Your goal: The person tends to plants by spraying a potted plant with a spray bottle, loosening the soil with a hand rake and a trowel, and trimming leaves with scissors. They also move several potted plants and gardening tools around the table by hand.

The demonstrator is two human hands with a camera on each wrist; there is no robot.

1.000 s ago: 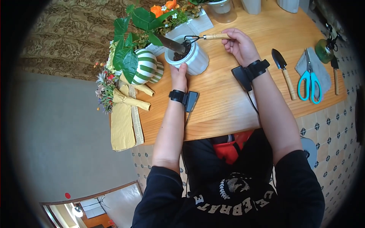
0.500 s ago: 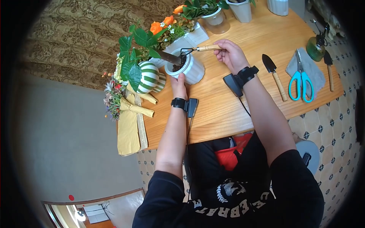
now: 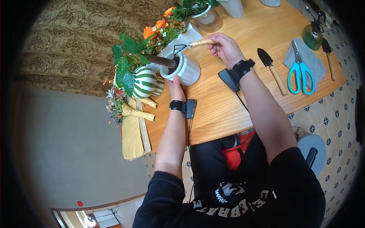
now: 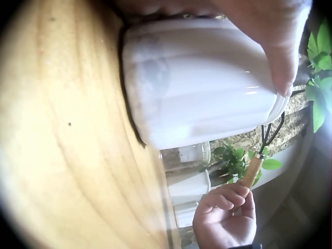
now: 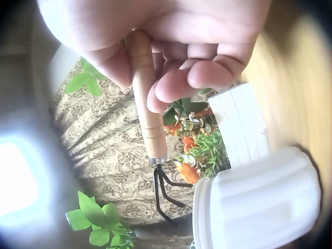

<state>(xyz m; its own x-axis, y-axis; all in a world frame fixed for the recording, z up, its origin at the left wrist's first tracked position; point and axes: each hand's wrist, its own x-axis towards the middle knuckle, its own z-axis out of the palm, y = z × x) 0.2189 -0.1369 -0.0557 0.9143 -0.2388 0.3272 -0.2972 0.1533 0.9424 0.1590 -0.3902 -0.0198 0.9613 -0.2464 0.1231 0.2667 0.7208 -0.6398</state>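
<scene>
A white fluted flowerpot (image 3: 190, 72) holds dark soil (image 3: 172, 70) and a thick-stemmed leafy plant (image 3: 129, 62) leaning left. My left hand (image 3: 176, 90) grips the pot's near side, its thumb (image 4: 282, 62) lying up against the rim; the other fingers are mostly hidden. With thumb and fingers, my right hand (image 3: 225, 48) pinches the end of a small hand rake's wooden handle (image 5: 145, 104). The rake's black bent tines (image 3: 179, 48) point down at the pot's far rim, overlapping the opening in the head view.
A trowel (image 3: 272, 70), turquoise-handled scissors (image 3: 300, 76) on a grey cloth (image 3: 317, 70), another small tool (image 3: 330, 60) and a green spray bottle (image 3: 313, 36) lie or stand right. Left are a striped vase (image 3: 144, 81) and yellow gloves (image 3: 133, 133). Flowers in a white planter (image 3: 186, 36) stand behind.
The head view has shifted, so the table sits differently in it. The rake's tines have risen slightly from the soil toward the rim. The left hand keeps its hold on the flowerpot.
</scene>
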